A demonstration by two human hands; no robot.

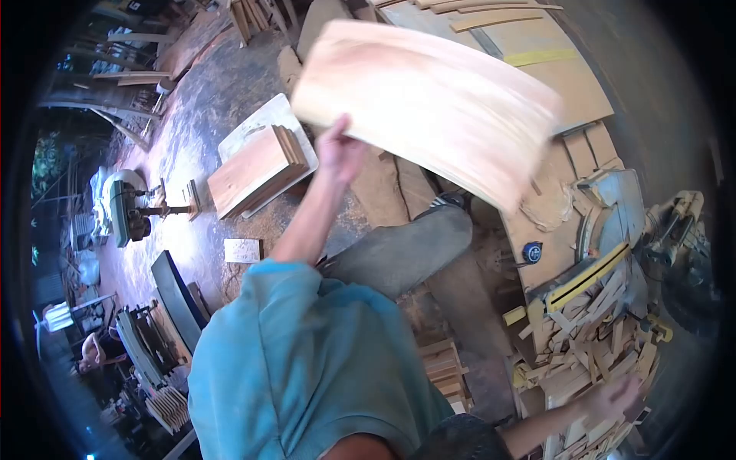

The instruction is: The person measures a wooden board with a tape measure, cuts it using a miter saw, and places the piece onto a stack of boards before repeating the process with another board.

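Observation:
A wide, pale, slightly curved wooden board (429, 107) is held up in front of me, its surface washed out by light and blurred at the right end. My left hand (341, 152) grips its lower left edge, fingers partly hidden behind the wood. Out to the right, my right hand (616, 396) hangs over a heap of wood offcuts (590, 360), somewhat blurred, with its fingers apart and nothing seen in it. Left of the board, a stack of reddish wooden boards (253, 175) rests on a white panel (303, 126).
A tape measure (532, 252) lies on the bench (548, 276) at right, near a yellow-edged strip (589, 277) and a dark power saw (682, 238). A green drill press (123, 213) stands left. A small white block (243, 251) sits on the sawdust-covered floor (180, 138).

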